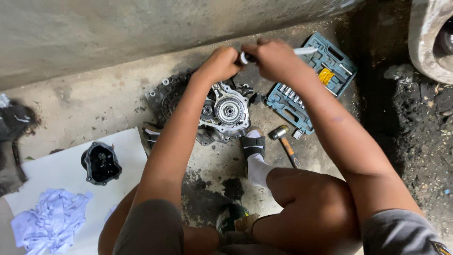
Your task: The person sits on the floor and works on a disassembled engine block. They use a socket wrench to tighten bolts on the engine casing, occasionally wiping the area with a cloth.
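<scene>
Gripping a ratchet [283, 53] — both hands [222, 63] [273, 59] — beside teal socket case [311, 85].

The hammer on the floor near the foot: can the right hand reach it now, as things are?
Probably yes, but not at once. The hammer lies free on the floor beside the toolbox, nothing covering it. The right hand is busy, gripping a tool together with the left hand.

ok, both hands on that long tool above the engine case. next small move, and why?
Probably lower the tool's tip onto a fastener on the engine case. The left hand and right hand grip the white-handled tool together, held above the case and not seated on anything. The socket set lies open beside it. Whether a socket is already fitted is hidden by the hands.
</scene>
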